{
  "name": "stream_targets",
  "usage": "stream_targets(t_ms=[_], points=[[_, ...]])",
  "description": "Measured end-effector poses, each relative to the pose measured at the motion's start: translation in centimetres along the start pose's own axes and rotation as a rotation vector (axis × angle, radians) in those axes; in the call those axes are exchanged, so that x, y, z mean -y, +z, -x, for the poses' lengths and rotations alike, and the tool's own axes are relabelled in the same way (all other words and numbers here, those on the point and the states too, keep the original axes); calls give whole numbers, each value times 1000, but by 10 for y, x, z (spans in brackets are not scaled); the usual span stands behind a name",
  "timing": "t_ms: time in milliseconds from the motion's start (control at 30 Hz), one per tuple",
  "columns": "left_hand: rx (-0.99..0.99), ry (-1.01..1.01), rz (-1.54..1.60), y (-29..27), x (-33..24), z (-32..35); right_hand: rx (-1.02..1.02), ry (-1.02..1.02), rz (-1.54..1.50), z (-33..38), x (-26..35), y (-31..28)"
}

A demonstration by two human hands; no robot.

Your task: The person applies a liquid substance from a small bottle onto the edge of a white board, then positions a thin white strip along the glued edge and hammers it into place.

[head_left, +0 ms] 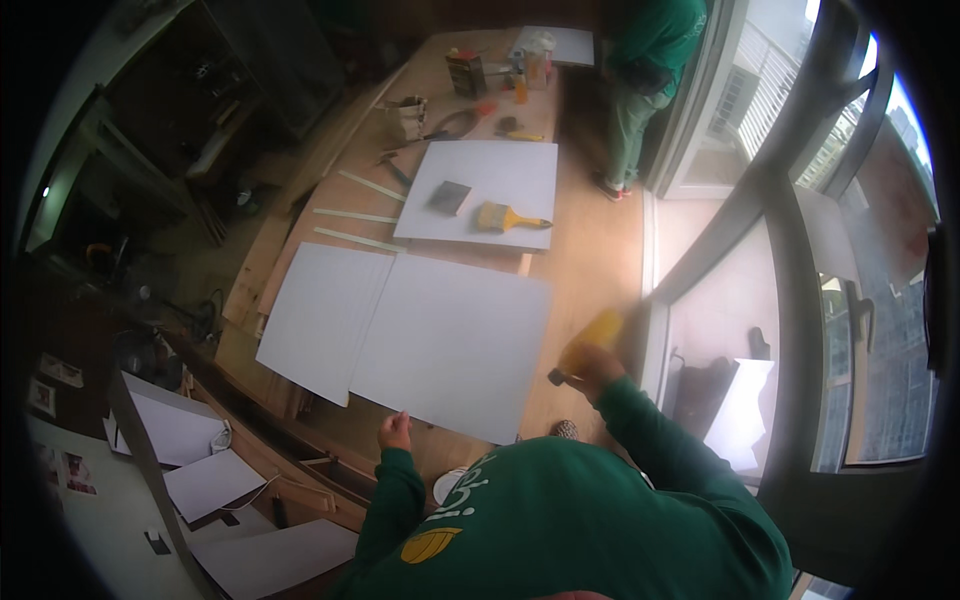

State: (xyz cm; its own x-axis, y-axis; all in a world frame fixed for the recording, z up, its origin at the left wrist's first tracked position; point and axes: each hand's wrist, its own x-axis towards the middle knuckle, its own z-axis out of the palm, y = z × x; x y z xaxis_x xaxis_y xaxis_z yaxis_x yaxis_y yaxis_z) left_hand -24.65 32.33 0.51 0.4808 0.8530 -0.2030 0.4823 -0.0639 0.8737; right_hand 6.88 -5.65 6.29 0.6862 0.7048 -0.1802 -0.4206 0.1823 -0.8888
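My right hand (594, 366) is wrapped round a yellow bottle (600, 330), tilted with its dark cap toward the lower left and slightly blurred. It hangs to the right of the large white panel (450, 340), apart from it. My left hand (395, 432) is just off that panel's near edge, its fingers curled together; whether anything is in them is hidden. Beside the large panel, on its left, lies a narrower white panel (322, 320). Behind them another white panel (470, 170) carries a yellow-handled paintbrush (510, 218) and a grey block (449, 197).
Several pale strips (360, 217) lie left of the far panel, near a hammer (396, 170). Farther back stand a dark tin (465, 73) and bottles. Another person (650, 60) in green stands at the far right. An open glazed door (735, 270) borders my right side.
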Motion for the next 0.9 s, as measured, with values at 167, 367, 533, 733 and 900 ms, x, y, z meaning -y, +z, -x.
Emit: stream_targets(t_ms=[167, 367, 533, 733, 900], points=[[-162, -300, -423, -37, 21, 68, -159, -48, 44, 21, 7, -54], [-159, -519, -532, -50, 90, 126, -192, -20, 489, 24, 54, -64], [15, -600, -531, -31, 100, 164, -342, 205, -682, 20, 56, -89], [627, -224, -1091, -12, 81, 193, -235, -65, 361, 29, 54, -98], [717, -67, -1144, 1, 97, 189, -277, -45, 461, 26, 38, -116]])
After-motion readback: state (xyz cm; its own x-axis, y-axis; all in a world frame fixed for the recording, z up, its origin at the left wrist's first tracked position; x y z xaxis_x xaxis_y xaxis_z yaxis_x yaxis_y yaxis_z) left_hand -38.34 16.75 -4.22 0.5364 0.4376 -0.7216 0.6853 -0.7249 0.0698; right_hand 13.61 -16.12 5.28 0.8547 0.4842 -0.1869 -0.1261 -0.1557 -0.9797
